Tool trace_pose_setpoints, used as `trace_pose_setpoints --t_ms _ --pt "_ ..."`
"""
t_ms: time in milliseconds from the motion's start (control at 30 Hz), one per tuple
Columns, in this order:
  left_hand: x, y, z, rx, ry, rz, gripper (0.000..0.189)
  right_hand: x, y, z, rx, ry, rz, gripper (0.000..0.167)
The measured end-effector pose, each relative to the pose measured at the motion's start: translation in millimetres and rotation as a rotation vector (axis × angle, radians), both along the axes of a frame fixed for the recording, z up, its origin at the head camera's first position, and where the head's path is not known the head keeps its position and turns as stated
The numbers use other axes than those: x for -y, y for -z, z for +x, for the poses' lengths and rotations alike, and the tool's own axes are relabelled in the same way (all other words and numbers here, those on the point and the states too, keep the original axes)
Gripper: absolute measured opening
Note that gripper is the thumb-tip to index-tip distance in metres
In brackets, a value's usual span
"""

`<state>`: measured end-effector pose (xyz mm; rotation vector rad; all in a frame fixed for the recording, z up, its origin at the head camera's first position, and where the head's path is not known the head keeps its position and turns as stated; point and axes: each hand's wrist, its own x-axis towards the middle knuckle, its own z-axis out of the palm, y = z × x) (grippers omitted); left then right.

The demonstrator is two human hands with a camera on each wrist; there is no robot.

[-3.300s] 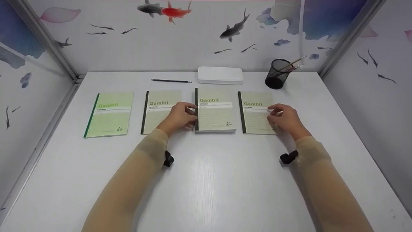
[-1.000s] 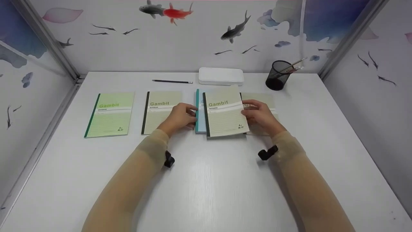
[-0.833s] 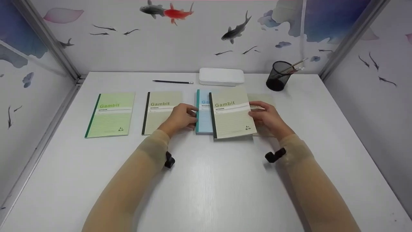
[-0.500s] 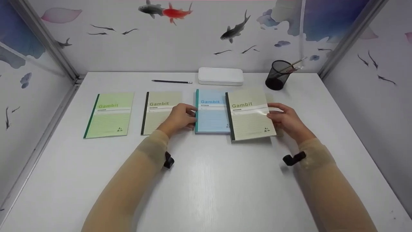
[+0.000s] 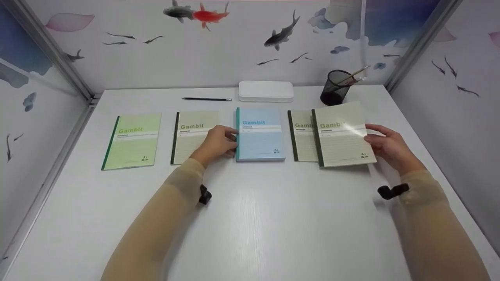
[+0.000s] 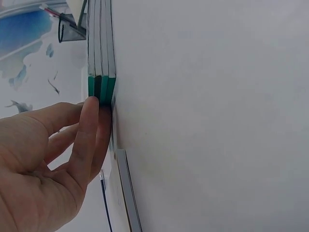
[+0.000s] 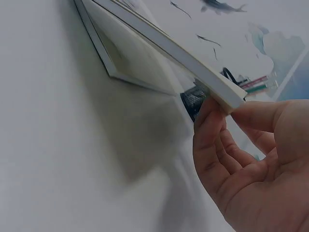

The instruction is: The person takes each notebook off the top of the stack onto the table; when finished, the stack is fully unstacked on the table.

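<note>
My right hand (image 5: 390,146) pinches the right edge of a pale tan notebook (image 5: 343,136) with a dark spine. In the right wrist view this notebook tilts above the table, between thumb and fingertips. It overlaps another tan notebook (image 5: 302,140) lying flat to its left. At the centre, a blue notebook (image 5: 261,140) with a teal spine tops a stack of several notebooks. Fingertips of my left hand (image 5: 216,142) rest against the spines (image 6: 101,87) of that stack. Left of the stack lies a further tan notebook (image 5: 189,144), partly hidden by the left hand.
A light green notebook (image 5: 133,142) lies at the far left of the white table (image 5: 250,218). Behind the row are a black pencil (image 5: 207,99), a white case (image 5: 265,91) and a black mesh pen cup (image 5: 336,88) holding pencils. Patterned walls enclose the table's back and sides.
My right hand has taken the tan notebook off the centre stack and carried it right, past the blue notebook this uncovered. It now partly covers the right-hand tan notebook. My left hand has stayed put.
</note>
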<state>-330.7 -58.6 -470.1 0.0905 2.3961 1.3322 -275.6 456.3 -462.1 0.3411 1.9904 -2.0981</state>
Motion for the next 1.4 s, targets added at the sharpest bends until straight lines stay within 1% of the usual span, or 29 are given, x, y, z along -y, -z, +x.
trace_pose_setpoints --t_ms 167,300,433,533,633,733,833,967,1100,1233,1400 --pt "-2.2 -2.7 0.7 -0.004 0.000 -0.010 0.050 -25.3 -5.9 4.4 0.027 0.042 -0.033 0.060" --pt "-2.6 -3.2 1.4 -0.010 -0.005 -0.015 0.050 -39.6 -7.0 4.2 0.046 0.063 -0.046 0.054" --pt "-1.9 -3.0 2.4 -0.004 -0.011 -0.010 0.050 -51.0 -7.5 2.9 0.061 0.066 -0.030 0.048" --pt "-1.7 -3.1 3.3 0.003 -0.013 -0.007 0.050 -58.0 -7.7 2.0 0.076 0.064 -0.007 0.050" --pt "-1.5 -3.7 3.7 0.003 -0.010 -0.011 0.050 -62.5 -6.6 0.0 0.091 0.063 0.028 0.063" --pt "-2.0 -4.6 2.7 0.005 -0.009 -0.021 0.050 -64.3 -4.3 -3.0 0.103 0.049 0.108 0.076" --pt "-2.7 -5.6 1.3 0.012 -0.009 -0.028 0.051 -64.5 -1.7 -5.9 0.098 0.030 0.234 0.079" --pt "-3.4 -6.5 0.3 0.022 -0.013 -0.039 0.052 -62.7 1.6 -8.0 0.069 0.014 0.449 0.075" --pt "-3.6 -6.6 0.7 0.031 -0.019 -0.032 0.052 -59.7 4.7 -8.7 0.048 0.014 0.632 0.071" --pt "-3.9 -7.3 1.3 0.030 -0.022 -0.033 0.051 -56.4 6.8 -9.6 0.038 -0.002 0.772 0.067" --pt "-4.9 -7.9 1.9 0.031 -0.022 -0.047 0.050 -55.2 9.3 -9.7 0.038 -0.051 0.889 0.061"
